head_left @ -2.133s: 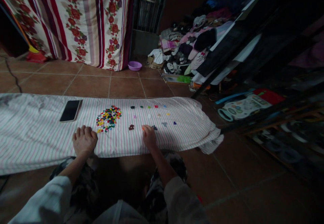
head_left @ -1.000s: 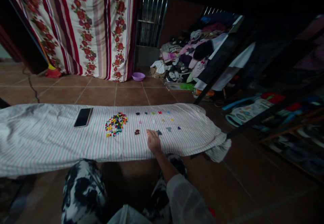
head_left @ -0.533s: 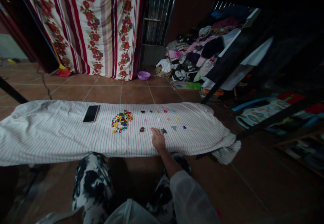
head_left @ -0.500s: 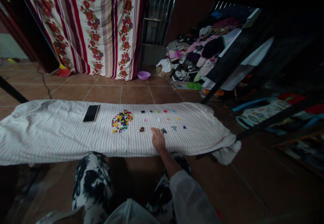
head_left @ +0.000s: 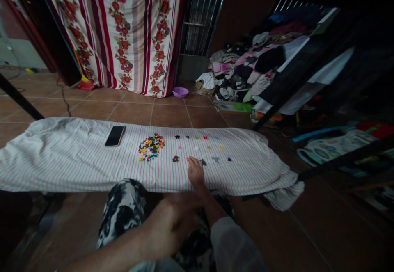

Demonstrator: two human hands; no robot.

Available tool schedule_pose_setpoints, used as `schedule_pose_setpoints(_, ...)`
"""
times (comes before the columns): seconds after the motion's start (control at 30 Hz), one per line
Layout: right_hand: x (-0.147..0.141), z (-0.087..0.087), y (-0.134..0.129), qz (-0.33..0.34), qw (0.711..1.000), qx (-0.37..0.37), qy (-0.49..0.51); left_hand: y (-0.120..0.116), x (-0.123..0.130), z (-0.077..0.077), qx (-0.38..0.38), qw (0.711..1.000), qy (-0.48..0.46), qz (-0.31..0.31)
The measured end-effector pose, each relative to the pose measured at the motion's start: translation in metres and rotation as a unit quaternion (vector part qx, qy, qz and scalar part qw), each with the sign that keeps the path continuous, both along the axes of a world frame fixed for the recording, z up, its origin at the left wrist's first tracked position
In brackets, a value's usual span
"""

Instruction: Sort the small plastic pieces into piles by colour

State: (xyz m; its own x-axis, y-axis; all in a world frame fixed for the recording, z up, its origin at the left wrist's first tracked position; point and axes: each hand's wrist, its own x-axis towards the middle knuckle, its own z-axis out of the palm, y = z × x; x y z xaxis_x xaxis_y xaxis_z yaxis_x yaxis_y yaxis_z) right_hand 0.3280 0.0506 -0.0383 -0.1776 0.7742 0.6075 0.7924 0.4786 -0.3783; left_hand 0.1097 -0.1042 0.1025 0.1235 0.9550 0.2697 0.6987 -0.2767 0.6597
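Observation:
My right hand (head_left: 196, 171) rests on the striped cloth with its fingers stretched forward. At its fingertips there is a small orange-red spot, too small to name. Left of it lies a cluster of brown pieces (head_left: 175, 159); dark blue-grey pieces (head_left: 203, 162) sit against its right side. My left hand (head_left: 172, 222) is raised in front of my lap, smeared by motion, its fingers unclear. Small groups sorted by colour stand in rows, among them black pieces (head_left: 177, 137), red pieces (head_left: 205, 137), grey pieces (head_left: 216, 159) and purple pieces (head_left: 229, 159). A mixed multicoloured pile (head_left: 152, 147) lies further left.
A phone (head_left: 115, 136) lies on the striped cloth (head_left: 76, 161), left of the pile. Beyond are a purple basin (head_left: 180, 92), a floral curtain (head_left: 135, 38) and a heap of clothes (head_left: 243, 65). Dark metal bars (head_left: 273, 112) rise at both sides.
My left hand has come into view from the lower left, over my lap. My right hand stays at nearly the same spot, its fingers slightly more bent. The view has shifted a little.

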Motion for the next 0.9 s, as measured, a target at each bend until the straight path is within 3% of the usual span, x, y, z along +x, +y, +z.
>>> schedule_pose_setpoints(0.13, 0.001, -0.005, 0.003, -0.011, 1.000, 0.007, 0.001, 0.036, -0.022, -0.015, -0.032, 0.999, 0.042, 0.009)
schedule_pose_setpoints(0.23, 0.001, -0.005, 0.003, -0.013, 1.000, 0.010, 0.009, 0.072, -0.063, -0.031, -0.054, 0.986, 0.117, 0.110)
schedule_pose_setpoints(0.33, 0.000, -0.003, 0.003, -0.009, 1.000, 0.006, 0.008, 0.094, -0.102, -0.050, -0.043, 0.968, 0.214, 0.125)
schedule_pose_setpoints(0.43, 0.000, -0.001, 0.002, -0.012, 1.000, -0.007, -0.003, 0.101, -0.127, -0.068, -0.029, 0.951, 0.292, 0.092)
schedule_pose_setpoints(0.63, 0.001, -0.001, 0.000, -0.045, 0.999, -0.014, -0.004, 0.098, -0.147, -0.093, -0.045, 0.947, 0.286, 0.141)
schedule_pose_setpoints(0.9, 0.001, -0.003, -0.001, -0.050, 0.999, -0.007, 0.014, 0.098, -0.147, -0.095, 0.009, 0.954, 0.259, 0.150)
